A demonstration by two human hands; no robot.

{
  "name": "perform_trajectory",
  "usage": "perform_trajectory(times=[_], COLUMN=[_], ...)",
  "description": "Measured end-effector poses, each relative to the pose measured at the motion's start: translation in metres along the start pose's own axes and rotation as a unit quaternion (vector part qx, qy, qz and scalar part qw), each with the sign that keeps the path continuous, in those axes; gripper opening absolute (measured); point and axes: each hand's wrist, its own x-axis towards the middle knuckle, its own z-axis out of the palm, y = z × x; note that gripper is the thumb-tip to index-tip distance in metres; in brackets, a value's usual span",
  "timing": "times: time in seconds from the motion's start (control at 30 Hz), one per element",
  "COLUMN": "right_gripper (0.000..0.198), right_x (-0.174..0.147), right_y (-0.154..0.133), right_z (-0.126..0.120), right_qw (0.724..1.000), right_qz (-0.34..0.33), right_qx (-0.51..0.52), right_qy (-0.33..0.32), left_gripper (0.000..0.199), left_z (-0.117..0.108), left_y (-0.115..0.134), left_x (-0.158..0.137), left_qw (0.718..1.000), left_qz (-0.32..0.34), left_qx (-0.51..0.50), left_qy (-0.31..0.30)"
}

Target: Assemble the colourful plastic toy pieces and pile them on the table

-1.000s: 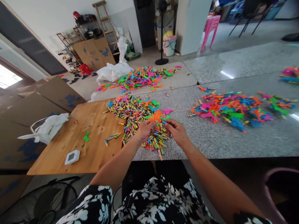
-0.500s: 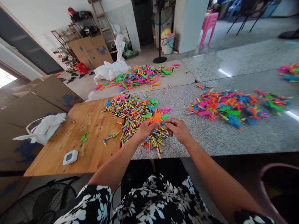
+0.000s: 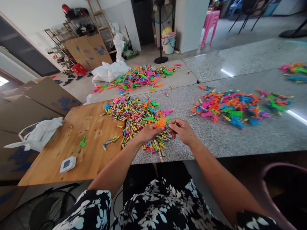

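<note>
My left hand is closed on an orange plastic toy gun, held over the near pile. Close beside it, my right hand pinches a small tube with a blue end at the toy gun's right side; whether the two are joined I cannot tell. Beneath and behind my hands spreads a heap of small printed tubes, with pink, green and blue toy guns mixed in. Off to the right lies a pile of toy guns, several with tubes at their ends.
On the wooden board rest a green toy piece, a white digital timer and a few tubes. Another colourful pile lies at the far side by white plastic bags. Cardboard boxes stand left, a bin below right.
The orange toy gun has tilted lower and flatter in my left hand. My right hand stays close to it with the tube. The whole view has shifted slightly.
</note>
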Motion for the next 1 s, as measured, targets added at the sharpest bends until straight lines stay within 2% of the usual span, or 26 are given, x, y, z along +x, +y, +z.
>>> perform_trajectory(times=[0.07, 0.13, 0.17, 0.23, 0.3, 0.33, 0.37, 0.43, 0.5, 0.53, 0.6, 0.7, 0.77, 0.9, 0.97, 1.0], right_gripper=[0.024, 0.022, 0.021, 0.022, 0.027, 0.029, 0.031, 0.031, 0.023, 0.018, 0.013, 0.023, 0.029, 0.012, 0.002, 0.003], right_x=[0.001, 0.004, 0.007, 0.014, 0.02, 0.021, 0.02, 0.014, 0.004, -0.002, -0.012, -0.019, -0.017, -0.011, -0.012, -0.014], right_y=[0.005, 0.011, 0.014, 0.018, 0.022, 0.024, 0.027, 0.037, 0.05, 0.057, 0.071, 0.083, 0.085, 0.081, 0.078, 0.076], right_z=[-0.007, -0.02, -0.03, -0.053, -0.074, -0.081, -0.086, -0.083, -0.066, -0.055, -0.031, -0.006, 0.001, -0.005, -0.013, -0.018], right_qw=[1.0, 1.0, 0.999, 0.981, 0.935, 0.916, 0.91, 0.941, 0.972, 0.97, 0.927, 0.847, 0.827, 0.847, 0.867, 0.882], right_qz=[0.0, 0.02, 0.024, 0.0, -0.042, -0.051, -0.044, 0.012, 0.069, 0.08, 0.071, 0.055, 0.062, 0.072, 0.074, 0.079], right_qx=[0.002, -0.014, -0.015, 0.025, 0.097, 0.121, 0.122, 0.047, -0.107, -0.197, -0.368, -0.529, -0.559, -0.526, -0.492, -0.464], right_qy=[-0.015, -0.001, 0.041, 0.192, 0.338, 0.38, 0.393, 0.336, 0.195, 0.119, 0.015, -0.006, -0.009, -0.014, 0.003, 0.013], left_gripper=[0.057, 0.052, 0.048, 0.038, 0.031, 0.028, 0.026, 0.025, 0.028, 0.029, 0.031, 0.047, 0.055, 0.047, 0.038, 0.035], left_z=[0.002, 0.001, 0.0, -0.004, -0.006, -0.006, -0.004, 0.003, 0.016, 0.023, 0.039, 0.059, 0.067, 0.069, 0.064, 0.06], left_y=[-0.005, -0.011, -0.014, -0.022, -0.029, -0.032, -0.035, -0.037, -0.035, -0.032, -0.027, -0.019, -0.017, -0.019, -0.022, -0.023], left_x=[0.004, 0.013, 0.018, 0.031, 0.045, 0.052, 0.059, 0.072, 0.084, 0.09, 0.102, 0.12, 0.129, 0.137, 0.136, 0.134], left_qw=[1.0, 0.998, 0.994, 0.98, 0.955, 0.938, 0.917, 0.867, 0.819, 0.804, 0.794, 0.793, 0.789, 0.808, 0.817, 0.819], left_qz=[-0.021, -0.018, -0.007, 0.022, 0.048, 0.062, 0.079, 0.121, 0.165, 0.17, 0.128, 0.001, -0.036, -0.024, -0.023, -0.022], left_qx=[0.003, 0.062, 0.105, 0.193, 0.278, 0.326, 0.377, 0.477, 0.547, 0.568, 0.593, 0.609, 0.613, 0.588, 0.576, 0.573], left_qy=[-0.015, -0.011, 0.002, 0.044, 0.086, 0.099, 0.103, 0.085, 0.059, 0.05, 0.037, 0.023, 0.015, 0.013, 0.015, 0.017])
